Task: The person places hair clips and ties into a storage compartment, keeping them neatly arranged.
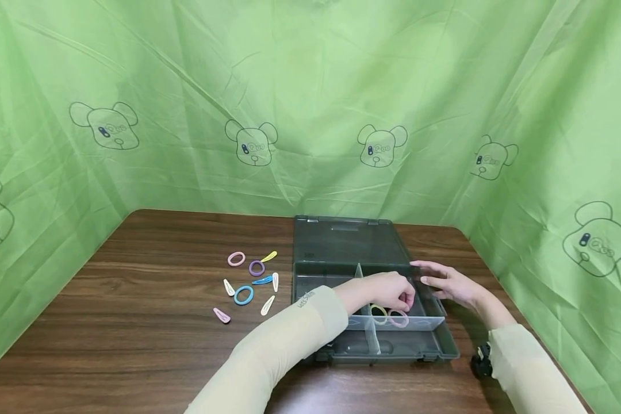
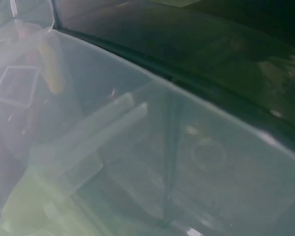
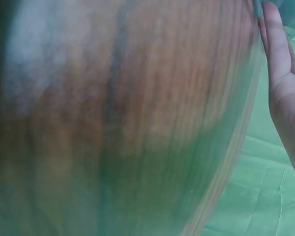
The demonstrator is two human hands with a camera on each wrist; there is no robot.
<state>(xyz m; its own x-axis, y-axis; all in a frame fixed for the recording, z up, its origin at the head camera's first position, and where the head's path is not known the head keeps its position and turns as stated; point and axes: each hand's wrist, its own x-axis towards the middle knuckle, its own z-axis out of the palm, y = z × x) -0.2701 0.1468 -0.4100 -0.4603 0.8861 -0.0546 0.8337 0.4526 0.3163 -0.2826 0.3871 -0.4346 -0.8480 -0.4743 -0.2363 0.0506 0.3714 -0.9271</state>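
A dark translucent organizer box [image 1: 310, 282] lies with its lid [image 1: 347, 241] folded back. My left hand [image 1: 385, 290] reaches down into its right compartment, fingers bent downward; the fingertips are hidden, and I cannot tell whether they pinch anything. Just below that hand, a yellow hair tie [image 1: 379, 314] and a pink hair tie [image 1: 398, 318] show at the clear front divider [image 1: 419, 324]. At the box's right side is my right hand [image 1: 455, 286], fingers extended toward the rim. The right wrist view shows straight fingers [image 3: 280, 54] right at the box's edge.
Left of the box lie a pink hair ring [image 1: 236, 253], a purple hair tie [image 1: 256, 274], a blue hair tie [image 1: 244, 303] and several snap clips, including a yellow clip [image 1: 270, 256] and a pink clip [image 1: 221, 315]. Green cloth [image 1: 315, 184] surrounds the wooden table [image 1: 150, 322].
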